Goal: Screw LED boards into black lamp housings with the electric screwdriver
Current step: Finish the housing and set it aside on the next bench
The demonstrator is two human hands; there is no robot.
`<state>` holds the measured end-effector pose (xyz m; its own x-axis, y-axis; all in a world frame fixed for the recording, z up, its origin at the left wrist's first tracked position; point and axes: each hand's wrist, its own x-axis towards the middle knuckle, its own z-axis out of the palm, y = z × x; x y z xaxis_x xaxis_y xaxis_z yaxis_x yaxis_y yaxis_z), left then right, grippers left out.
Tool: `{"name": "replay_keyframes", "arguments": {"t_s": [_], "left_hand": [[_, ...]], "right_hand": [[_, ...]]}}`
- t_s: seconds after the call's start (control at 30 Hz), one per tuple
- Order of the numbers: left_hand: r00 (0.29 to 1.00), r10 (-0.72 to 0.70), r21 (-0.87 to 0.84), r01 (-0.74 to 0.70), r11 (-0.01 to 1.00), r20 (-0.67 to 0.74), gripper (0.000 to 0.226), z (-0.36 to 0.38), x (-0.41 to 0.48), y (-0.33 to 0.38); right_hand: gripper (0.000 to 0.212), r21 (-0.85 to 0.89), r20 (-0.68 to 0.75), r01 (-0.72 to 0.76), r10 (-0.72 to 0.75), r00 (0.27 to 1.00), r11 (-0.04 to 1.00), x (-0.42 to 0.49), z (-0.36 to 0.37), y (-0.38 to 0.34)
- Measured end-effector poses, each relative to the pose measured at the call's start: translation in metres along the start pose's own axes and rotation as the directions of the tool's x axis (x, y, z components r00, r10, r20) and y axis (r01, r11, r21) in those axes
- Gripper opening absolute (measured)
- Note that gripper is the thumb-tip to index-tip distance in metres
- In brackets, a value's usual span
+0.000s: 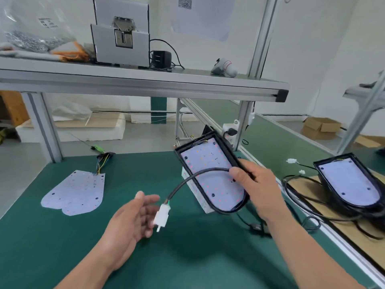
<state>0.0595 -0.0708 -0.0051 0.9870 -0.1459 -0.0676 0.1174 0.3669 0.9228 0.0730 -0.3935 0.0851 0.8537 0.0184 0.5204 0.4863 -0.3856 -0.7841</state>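
Nearest the viewer, the work surface is a matte dark green mat (187,257), smooth and flat. Above it, the left hand (135,215) lies palm up with fingers loosely spread, holding nothing. A white plastic connector (162,215) hangs just in front of its fingertips; contact cannot be confirmed. The connector ends a round black cable (187,180), which arcs up to the right hand (254,184). That hand grips the black lamp housing (228,152) by its right edge, thumb pinning the cable on top. The housing is raised clear of the mat and tilted, with a pale LED board (208,163) seated inside, rounded at the near end. To the left, a loose LED board (75,192) lies flat on the mat, thin coloured wires at its far edge. To the right, a second housing (350,184) rests on a brown panel (308,188). Farther back, an aluminium-framed shelf (145,82) carries a grey box-shaped machine (123,38). White walls stand behind.
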Motion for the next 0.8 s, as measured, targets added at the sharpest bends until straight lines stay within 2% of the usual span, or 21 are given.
{"name": "replay_keyframes", "arguments": {"t_s": [0.1,0.2,0.27,0.37,0.43,0.57,0.63,0.7,0.8], "left_hand": [[0.999,0.035,0.093,-0.036,0.995,0.017,0.054,0.000,0.000,-0.003],[0.999,0.037,0.138,-0.040,0.990,0.022,0.051,0.000,0.000,-0.003],[0.999,0.039,0.152,-0.042,0.988,0.025,0.052,0.001,0.000,-0.005],[0.999,0.050,0.174,-0.053,0.983,0.021,0.055,0.004,0.000,-0.005],[0.998,0.055,0.182,-0.057,0.982,0.018,0.056,0.005,-0.001,-0.004],[0.999,0.041,0.190,-0.046,0.981,0.026,0.056,0.003,0.000,-0.005],[0.999,0.042,0.186,-0.046,0.981,0.030,0.056,0.002,0.001,-0.005],[0.999,0.040,0.179,-0.045,0.983,0.031,0.056,0.001,0.001,-0.006],[0.999,0.030,0.154,-0.036,0.987,0.037,0.057,-0.001,0.003,-0.007]], "right_hand": [[0.015,0.009,-0.237,0.001,0.001,0.972,1.000,0.008,-0.059,0.011],[0.039,-0.111,-0.415,-0.059,0.008,0.910,0.992,0.012,-0.131,0.036],[0.054,-0.161,-0.542,-0.163,0.051,0.838,0.973,0.012,-0.180,0.055],[0.055,-0.143,-0.690,-0.307,0.127,0.712,0.941,0.007,-0.240,0.082],[0.055,-0.124,-0.755,-0.378,0.159,0.636,0.917,0.000,-0.269,0.100],[0.070,-0.038,-0.842,-0.496,0.240,0.484,0.867,-0.018,-0.310,0.131],[0.071,-0.013,-0.862,-0.547,0.268,0.430,0.837,-0.023,-0.320,0.141],[0.069,-0.013,-0.871,-0.555,0.263,0.414,0.832,-0.025,-0.320,0.143],[0.058,-0.090,-0.875,-0.568,0.208,0.438,0.818,-0.022,-0.311,0.136]]}}
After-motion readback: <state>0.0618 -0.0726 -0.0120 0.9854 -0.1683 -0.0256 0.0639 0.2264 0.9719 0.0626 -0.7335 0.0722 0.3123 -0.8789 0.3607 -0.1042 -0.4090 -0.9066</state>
